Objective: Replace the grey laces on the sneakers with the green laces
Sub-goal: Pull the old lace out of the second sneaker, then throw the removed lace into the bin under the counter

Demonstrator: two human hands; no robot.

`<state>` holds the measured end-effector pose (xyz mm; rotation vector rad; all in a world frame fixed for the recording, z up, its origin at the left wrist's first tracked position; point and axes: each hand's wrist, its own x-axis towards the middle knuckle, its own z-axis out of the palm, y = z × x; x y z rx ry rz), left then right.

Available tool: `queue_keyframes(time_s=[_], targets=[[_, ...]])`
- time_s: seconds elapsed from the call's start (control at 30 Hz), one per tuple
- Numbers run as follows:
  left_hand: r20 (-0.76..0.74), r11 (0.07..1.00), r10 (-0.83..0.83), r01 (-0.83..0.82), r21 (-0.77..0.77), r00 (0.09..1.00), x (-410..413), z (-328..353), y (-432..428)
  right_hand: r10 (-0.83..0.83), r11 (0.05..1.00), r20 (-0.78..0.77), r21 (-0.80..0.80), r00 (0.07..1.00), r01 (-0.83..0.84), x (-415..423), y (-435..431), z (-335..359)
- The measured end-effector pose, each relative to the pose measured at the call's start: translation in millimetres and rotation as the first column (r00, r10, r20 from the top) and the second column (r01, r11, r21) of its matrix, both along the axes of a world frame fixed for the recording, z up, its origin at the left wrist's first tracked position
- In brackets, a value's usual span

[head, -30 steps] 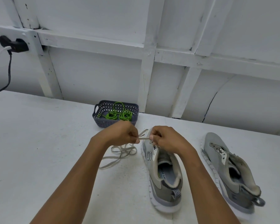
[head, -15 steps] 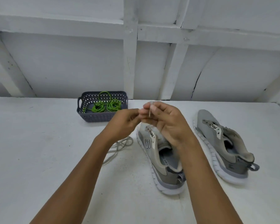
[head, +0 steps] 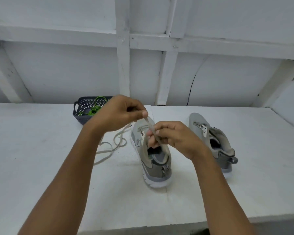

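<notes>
Basket first: a dark grey perforated plastic basket (head: 82, 111) at the back left of the white table (head: 41, 150) holds the coiled bright green laces (head: 93, 111), none threaded yet. A flat grey lace (head: 151, 128) trails in loose loops over the table and rises to the left hand (head: 119, 114), which pinches it between thumb and forefinger. Below lies a grey mesh sneaker with a white sole (head: 154, 163), its eyelets seemingly almost emptied, though fingers hide some. The right hand (head: 174, 138) pinches the lace lower down. The second grey sneaker (head: 212, 141), far right, appears unlaced. Removal looks nearly done; all green lacing remains.
</notes>
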<state>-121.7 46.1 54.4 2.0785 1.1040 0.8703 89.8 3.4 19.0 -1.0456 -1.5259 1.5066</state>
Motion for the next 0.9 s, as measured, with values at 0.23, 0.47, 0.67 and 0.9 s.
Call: queue_keyframes(time_s=[0.23,0.47,0.67,0.9], targets=[[-0.106,1.000,0.025,-0.026,-0.010,0.994,80.8,-33.7,-53.5,-0.163,0.984,-0.619,-0.159,0.768,0.081,55.7,-48.7,13.7],[-0.511,0.957,-0.274,0.285,-0.058,0.815,157.5,-18.0,-134.0,-0.407,0.911,-0.409,-0.112,0.817,0.397,110.6,-95.2,-4.4],[-0.319,0.953,-0.299,0.301,-0.042,0.899,172.5,16.9,-145.8,-0.325,0.946,-0.014,-0.008,0.946,0.325,139.4,-154.5,-3.0],[-0.201,0.992,-0.116,0.125,0.033,0.973,210.9,-34.3,-150.1,-0.343,0.939,-0.574,-0.198,0.744,0.280,178.4,-179.0,-8.5]])
